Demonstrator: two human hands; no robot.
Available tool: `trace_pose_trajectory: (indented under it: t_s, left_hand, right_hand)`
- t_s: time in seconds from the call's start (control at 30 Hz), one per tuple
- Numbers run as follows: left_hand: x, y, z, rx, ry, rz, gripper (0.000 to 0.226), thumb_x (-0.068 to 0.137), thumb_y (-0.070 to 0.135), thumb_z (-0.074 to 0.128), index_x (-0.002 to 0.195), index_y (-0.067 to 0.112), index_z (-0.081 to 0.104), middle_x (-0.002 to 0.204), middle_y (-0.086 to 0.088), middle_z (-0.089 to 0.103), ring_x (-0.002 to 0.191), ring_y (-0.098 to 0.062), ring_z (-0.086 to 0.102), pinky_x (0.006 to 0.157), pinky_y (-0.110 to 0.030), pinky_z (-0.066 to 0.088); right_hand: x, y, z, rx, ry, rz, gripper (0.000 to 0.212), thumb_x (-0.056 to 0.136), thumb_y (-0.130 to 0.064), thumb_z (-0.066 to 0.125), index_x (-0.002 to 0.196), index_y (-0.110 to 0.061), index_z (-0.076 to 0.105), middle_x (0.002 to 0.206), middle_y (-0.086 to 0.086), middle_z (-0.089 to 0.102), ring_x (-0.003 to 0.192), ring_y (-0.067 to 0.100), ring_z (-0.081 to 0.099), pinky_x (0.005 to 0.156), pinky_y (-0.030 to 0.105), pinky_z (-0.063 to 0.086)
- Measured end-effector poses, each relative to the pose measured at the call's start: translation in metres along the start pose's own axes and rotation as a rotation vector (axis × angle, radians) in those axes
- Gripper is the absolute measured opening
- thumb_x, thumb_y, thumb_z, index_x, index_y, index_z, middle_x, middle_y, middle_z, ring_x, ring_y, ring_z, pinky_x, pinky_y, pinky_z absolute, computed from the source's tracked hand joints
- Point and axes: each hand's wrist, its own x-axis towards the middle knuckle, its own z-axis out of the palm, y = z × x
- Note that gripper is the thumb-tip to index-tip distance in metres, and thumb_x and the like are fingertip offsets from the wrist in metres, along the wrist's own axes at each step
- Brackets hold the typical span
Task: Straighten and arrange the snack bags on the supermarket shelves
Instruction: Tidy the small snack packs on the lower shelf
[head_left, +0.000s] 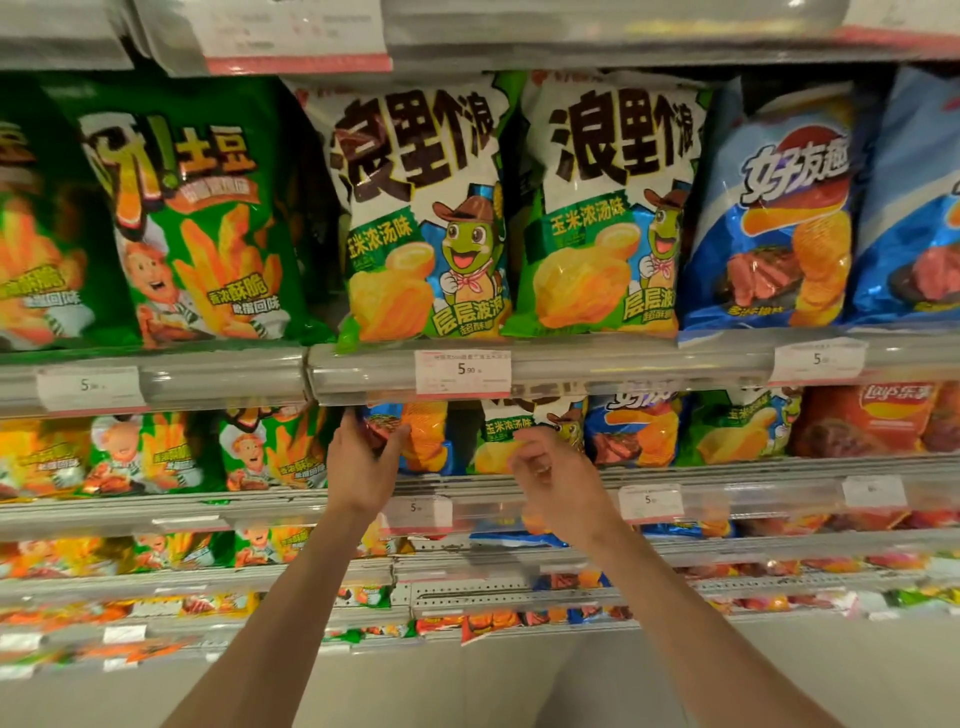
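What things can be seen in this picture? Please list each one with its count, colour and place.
green fries bags: two, green, upper shelf left
white-green corn bags: two, upper shelf centre
blue crisp bags: two, upper shelf right
blue bag: one, second shelf, gripped at its left edge
red bag: one, second shelf right
price tag: one, white, reads 5.90, upper shelf rail
lower shelves: several, blurred mixed bags
left hand: holds the blue bag
right hand: fingers curled before the second shelf, grip unclear
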Motion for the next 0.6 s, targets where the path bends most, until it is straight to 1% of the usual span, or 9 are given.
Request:
trace_pose_trajectory:
  t_s: [0.07,0.13,0.2,0.3,0.33,0.4,0.47,0.53,0.6]
  left_hand:
    - [0.003,0.001,-0.002,0.039,0.029,0.007,0.058,0.089,0.045,0.075,0.115,-0.003,0.059,0.103,-0.022,0.064,0.102,-0.042,0.058,0.092,-0.055,0.048]
    - [0.002,0.005,-0.003,0.091,0.076,0.028,0.062,0.087,0.048,0.076,0.115,-0.006,0.062,0.105,-0.023,0.061,0.104,-0.042,0.054,0.094,-0.052,0.046]
    - [-0.001,0.008,-0.006,0.093,0.117,0.055,0.061,0.087,0.048,0.075,0.116,-0.004,0.064,0.107,-0.02,0.058,0.106,-0.04,0.051,0.095,-0.051,0.045]
    - [-0.005,0.011,-0.014,0.01,0.148,0.061,0.055,0.086,0.051,0.074,0.107,0.001,0.066,0.102,-0.015,0.056,0.101,-0.035,0.054,0.09,-0.05,0.048]
    - [-0.007,0.011,-0.017,-0.017,0.151,0.059,0.054,0.085,0.054,0.073,0.102,0.004,0.066,0.099,-0.012,0.055,0.097,-0.033,0.054,0.087,-0.049,0.049]
    - [-0.014,0.009,-0.024,-0.062,0.123,0.061,0.052,0.083,0.06,0.071,0.093,0.009,0.065,0.094,-0.009,0.056,0.092,-0.031,0.056,0.082,-0.048,0.051]
    - [-0.025,0.005,-0.029,-0.119,0.042,0.055,0.056,0.083,0.066,0.071,0.092,0.011,0.066,0.093,-0.013,0.063,0.088,-0.033,0.061,0.079,-0.052,0.053]
    - [-0.04,0.002,-0.032,-0.168,-0.018,0.041,0.062,0.079,0.072,0.068,0.096,0.013,0.067,0.096,-0.015,0.065,0.089,-0.033,0.064,0.081,-0.054,0.055]
    - [-0.059,0.0,-0.032,-0.222,-0.054,0.008,0.063,0.076,0.074,0.068,0.104,0.018,0.066,0.1,-0.014,0.066,0.093,-0.031,0.067,0.084,-0.054,0.056]
  right_hand:
    - [0.0,0.0,0.0,0.006,0.004,0.009,0.033,0.1,-0.019,0.064,0.133,-0.019,0.058,0.092,-0.025,0.063,0.086,-0.016,0.058,0.077,0.002,0.043]
    - [-0.001,0.001,0.001,0.022,0.001,0.016,0.034,0.1,-0.019,0.064,0.133,-0.018,0.058,0.094,-0.024,0.064,0.089,-0.012,0.059,0.078,0.003,0.044]
    - [0.0,0.001,0.0,0.037,-0.005,0.02,0.034,0.101,-0.02,0.063,0.134,-0.018,0.057,0.096,-0.022,0.064,0.092,-0.009,0.06,0.08,0.006,0.045]
    - [0.001,0.001,0.0,0.05,-0.002,0.03,0.034,0.101,-0.022,0.063,0.134,-0.019,0.058,0.098,-0.018,0.066,0.094,-0.004,0.06,0.086,0.016,0.049]
    - [0.002,0.001,0.001,0.061,-0.001,0.032,0.034,0.101,-0.022,0.063,0.134,-0.018,0.058,0.098,-0.017,0.066,0.096,-0.002,0.061,0.086,0.018,0.05]
    - [0.002,0.0,0.002,0.096,-0.003,0.037,0.035,0.1,-0.023,0.064,0.134,-0.017,0.059,0.099,-0.016,0.066,0.097,0.0,0.062,0.079,0.012,0.051]
    - [0.002,-0.001,0.002,0.149,-0.02,0.05,0.035,0.1,-0.027,0.064,0.133,-0.017,0.059,0.102,-0.015,0.066,0.099,-0.002,0.061,0.073,0.009,0.05]
    - [0.002,-0.003,0.002,0.198,-0.058,0.066,0.038,0.1,-0.036,0.062,0.134,-0.02,0.059,0.105,-0.015,0.066,0.103,-0.001,0.061,0.081,0.011,0.047]
    - [0.001,-0.008,0.002,0.235,-0.123,0.084,0.043,0.099,-0.047,0.061,0.134,-0.022,0.058,0.11,-0.012,0.066,0.107,0.003,0.062,0.086,0.014,0.045]
